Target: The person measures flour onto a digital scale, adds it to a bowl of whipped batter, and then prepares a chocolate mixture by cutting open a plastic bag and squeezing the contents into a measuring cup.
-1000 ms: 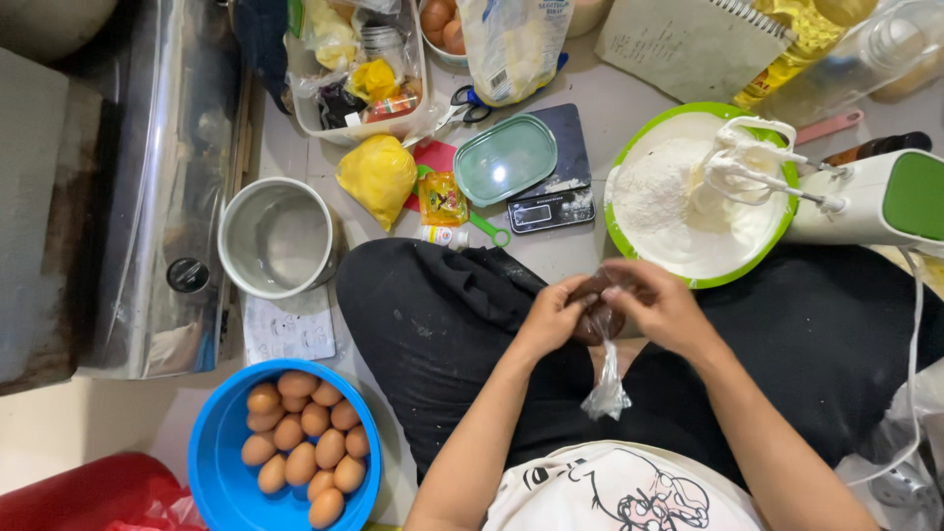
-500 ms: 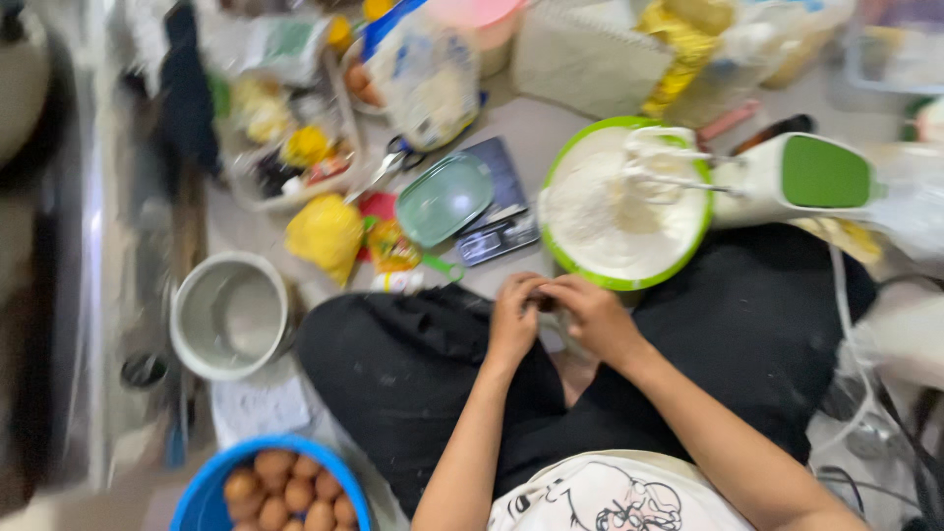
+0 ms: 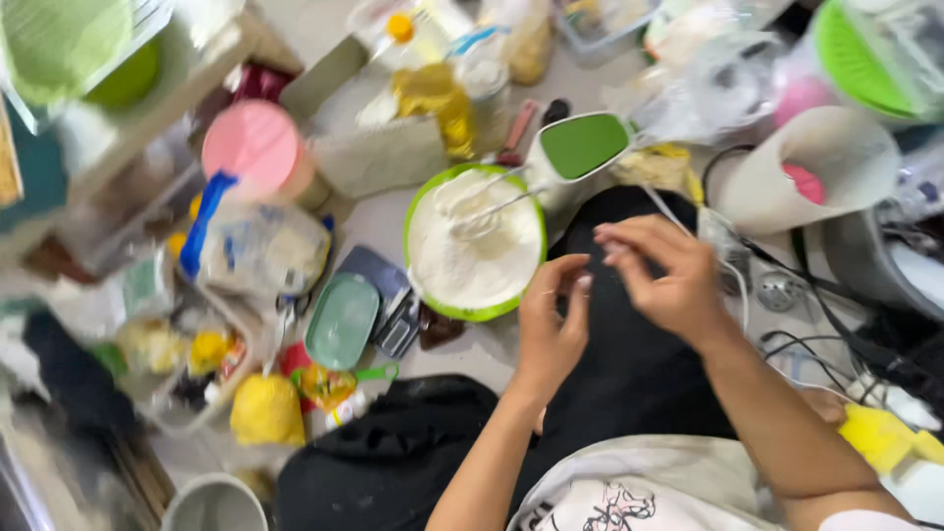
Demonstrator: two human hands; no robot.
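Both hands are raised over the person's black-clothed lap, just in front of a green-rimmed mixing bowl (image 3: 425, 211) filled with pale, fluffy whipped batter. The left hand (image 3: 551, 329) has its fingers curled and its fingertips (image 3: 580, 280) drawn together as if pinching, but the frame is blurred and nothing can be made out between them. The right hand (image 3: 669, 275) faces it close by, fingers loosely bent and slightly spread, tips pointing toward the left hand; whether it holds anything cannot be told. The bowl is round, with a smooth plastic rim, and lies nearest the left fingertips, just beyond them. A white-and-green hand mixer (image 3: 575, 147) leans on the bowl's far edge, its wire beaters sunk into the batter. Left of the bowl sits an oval teal dish (image 3: 341, 320) on a dark kitchen scale (image 3: 398, 315). Farther left lie a crumpled yellow bag (image 3: 265, 411) and a pink round lid (image 3: 254, 146).
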